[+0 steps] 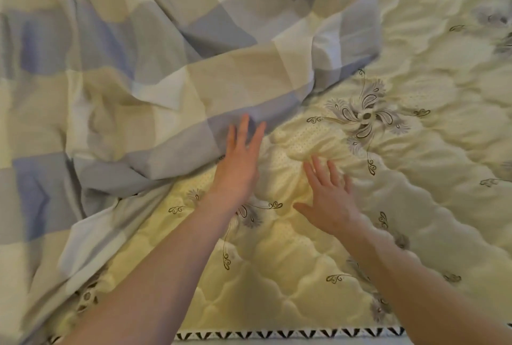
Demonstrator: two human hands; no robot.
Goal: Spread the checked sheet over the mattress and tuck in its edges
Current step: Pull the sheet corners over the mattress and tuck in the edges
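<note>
The checked sheet point(144, 67), in blue, grey and cream squares, lies rumpled across the left half and upper middle of the frame, bunched in long folds that run from the lower left up toward the upper middle. Its loose edge cuts diagonally across the centre, and one corner hangs down near the lower left. The mattress point(415, 150), pale yellow and quilted with grey flower patterns, shows bare across the right side and the lower middle. A black-and-white zigzag trim point(291, 334) runs along its near edge at the bottom of the frame.

Both bare forearms reach in from the bottom. The left hand point(239, 161) sits just at the centre with fingers straight and together, fingertips touching or just over the sheet's grey edge, gripping nothing. The right hand point(329, 200) is right of centre, fingers spread and relaxed above the bare mattress, thumb pointing left, holding nothing. The two hands are near each other but apart.
</note>
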